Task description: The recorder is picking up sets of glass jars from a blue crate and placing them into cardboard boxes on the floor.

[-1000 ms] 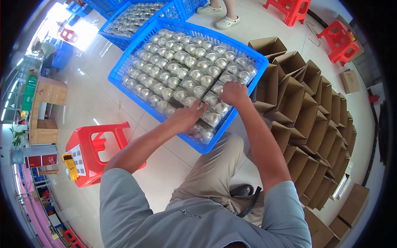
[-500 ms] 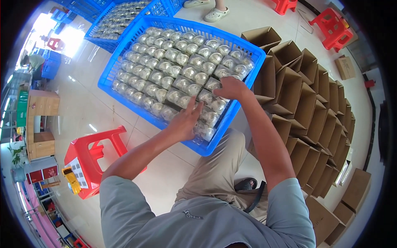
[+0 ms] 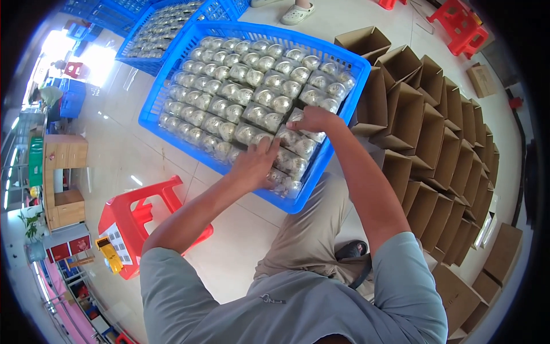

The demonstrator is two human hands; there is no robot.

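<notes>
A blue plastic crate (image 3: pixel 150 97) holds rows of clear plastic packs (image 3: pixel 229 90), each with round, silvery, ribbed pieces inside. My right hand (image 3: pixel 318 120) is closed at the crate's right side, thumb and fingers gripping the edge of one clear pack (image 3: pixel 291 139). To its left, my left hand (image 3: pixel 254 165) rests on the packs near the front edge. Its fingers are stretched forward, and their tips touch the packs beside a dark gap between rows. Part of the front row is hidden under that hand.
Open brown cardboard boxes (image 3: pixel 427 135) stand in tight rows on the right. A second filled blue crate (image 3: pixel 137 54) sits behind. At left is a red stool (image 3: pixel 129 215) bearing a yellow tape dispenser (image 3: pixel 109 254). Another person's shoe (image 3: pixel 298 14) shows at the top.
My left hand's fingers, spread before, have drawn closer together and lie on the packs. My right hand has shifted slightly left and down, and the pack at its fingertips looks tilted.
</notes>
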